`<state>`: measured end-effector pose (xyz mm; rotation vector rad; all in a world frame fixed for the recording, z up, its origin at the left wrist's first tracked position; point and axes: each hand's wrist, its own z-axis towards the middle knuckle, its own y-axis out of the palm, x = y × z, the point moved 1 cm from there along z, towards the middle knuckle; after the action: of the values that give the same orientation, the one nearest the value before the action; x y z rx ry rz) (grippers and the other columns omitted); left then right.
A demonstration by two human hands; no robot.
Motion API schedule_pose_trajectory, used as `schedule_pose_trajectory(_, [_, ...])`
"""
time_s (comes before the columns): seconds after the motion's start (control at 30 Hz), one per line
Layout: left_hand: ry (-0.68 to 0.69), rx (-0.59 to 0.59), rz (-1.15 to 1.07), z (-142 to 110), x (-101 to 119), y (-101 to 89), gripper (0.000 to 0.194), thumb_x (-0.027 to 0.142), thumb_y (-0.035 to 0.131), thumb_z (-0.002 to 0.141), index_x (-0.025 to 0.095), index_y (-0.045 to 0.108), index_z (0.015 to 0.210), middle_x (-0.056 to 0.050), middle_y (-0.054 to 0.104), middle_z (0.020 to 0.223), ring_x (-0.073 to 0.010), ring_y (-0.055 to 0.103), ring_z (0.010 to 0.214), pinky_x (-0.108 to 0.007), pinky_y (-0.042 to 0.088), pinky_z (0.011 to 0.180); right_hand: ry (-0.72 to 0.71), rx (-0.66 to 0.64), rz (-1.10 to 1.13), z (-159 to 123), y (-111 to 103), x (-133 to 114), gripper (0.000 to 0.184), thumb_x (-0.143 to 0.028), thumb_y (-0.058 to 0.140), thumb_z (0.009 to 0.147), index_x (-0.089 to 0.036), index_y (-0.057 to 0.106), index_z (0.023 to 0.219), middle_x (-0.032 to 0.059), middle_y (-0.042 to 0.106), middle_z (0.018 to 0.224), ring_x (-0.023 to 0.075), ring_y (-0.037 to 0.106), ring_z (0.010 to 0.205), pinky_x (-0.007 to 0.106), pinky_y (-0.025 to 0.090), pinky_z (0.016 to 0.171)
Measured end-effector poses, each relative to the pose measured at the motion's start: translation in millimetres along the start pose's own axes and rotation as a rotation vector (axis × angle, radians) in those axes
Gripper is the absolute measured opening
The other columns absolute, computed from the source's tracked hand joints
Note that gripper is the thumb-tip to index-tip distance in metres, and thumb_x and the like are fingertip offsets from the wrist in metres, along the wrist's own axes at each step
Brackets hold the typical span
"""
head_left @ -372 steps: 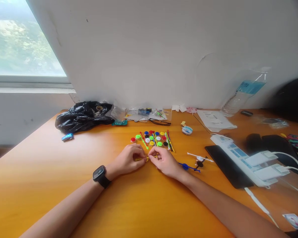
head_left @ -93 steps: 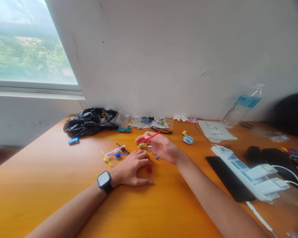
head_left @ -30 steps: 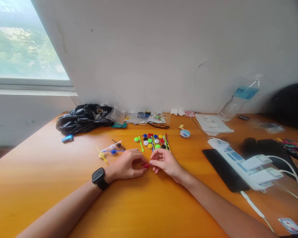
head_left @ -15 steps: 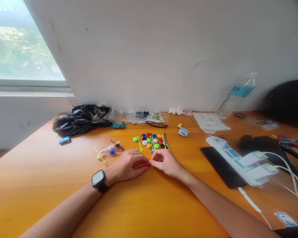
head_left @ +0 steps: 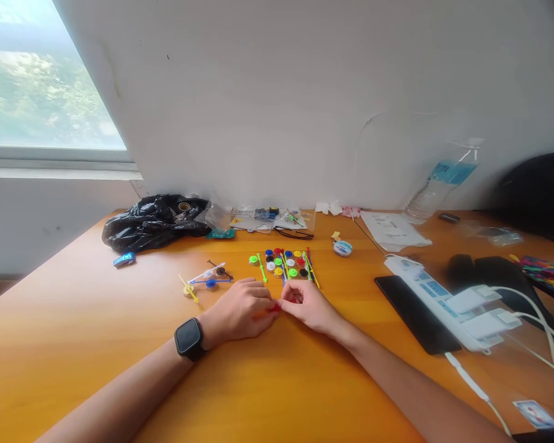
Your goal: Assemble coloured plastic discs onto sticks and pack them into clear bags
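Note:
Just in front of the small plastic parts, my left hand (head_left: 240, 309) and my right hand (head_left: 310, 309) meet at the fingertips. Pinched between them is a small red plastic piece (head_left: 276, 305), mostly covered by the fingers, so its full shape is hidden. Behind the hands lie several round bases in mixed colours, among them a green round base (head_left: 253, 261) with a green arrow (head_left: 262, 268) beside it. Left of these, a yellow arrow (head_left: 188, 288), a blue arrow (head_left: 212, 282), a white arrow and a black arrow sit on round bases.
At the back left is a black plastic bag (head_left: 152, 224), with a blue packet (head_left: 124, 259) before it. A round white case (head_left: 342, 248) lies behind my right hand. To the right are a dark phone (head_left: 413, 314), a power strip (head_left: 425, 289) with plugs, and a bottle (head_left: 443, 184).
The red piece, seen earlier as a thin strip along my left fingers, is now more covered, with red also showing inside my right hand. Both hands stay together; the view shifts slightly.

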<state>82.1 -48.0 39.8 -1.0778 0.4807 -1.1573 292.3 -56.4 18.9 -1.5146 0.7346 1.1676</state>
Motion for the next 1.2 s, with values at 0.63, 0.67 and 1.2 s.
schedule_pose_trajectory(0.63, [-0.263, 0.322, -0.077, -12, -7, -12.0, 0.038, 0.025, 0.037, 0.112, 0.019, 0.07, 0.092, -0.008, 0.071, 0.084, -0.0216, 0.061, 0.077, -0.037, 0.044, 0.072, -0.013, 0.107, -0.011, -10, -24, -26, 0.048, -0.06, 0.067, 0.095, -0.019, 0.066, 0.071, -0.005, 0.037, 0.054, 0.0109, 0.025, 0.051, 0.029, 0.018, 0.051])
schedule_pose_trajectory(0.67, [-0.263, 0.322, -0.07, -12, -7, -11.6, 0.038, 0.025, 0.038, 0.111, 0.019, 0.069, 0.091, -0.007, 0.07, 0.083, -0.0216, 0.06, 0.077, -0.037, 0.043, 0.072, -0.03, 0.13, 0.018, -8, -25, -25, 0.049, -0.061, 0.067, 0.095, -0.019, 0.066, 0.071, -0.0045, 0.039, 0.056, 0.011, 0.026, 0.053, 0.029, 0.019, 0.051])
schedule_pose_trajectory(1.2, [0.107, 0.344, 0.196, -3, 14, -11.8, 0.04, 0.025, 0.059, 0.103, 0.017, 0.061, 0.142, -0.013, 0.072, 0.14, -0.0272, 0.067, 0.125, -0.042, 0.052, 0.106, -0.255, 0.338, -0.255, -12, -22, -25, 0.016, -0.038, 0.068, 0.094, -0.022, 0.068, 0.091, -0.0015, 0.056, 0.071, 0.0164, 0.05, 0.062, 0.03, 0.039, 0.058])
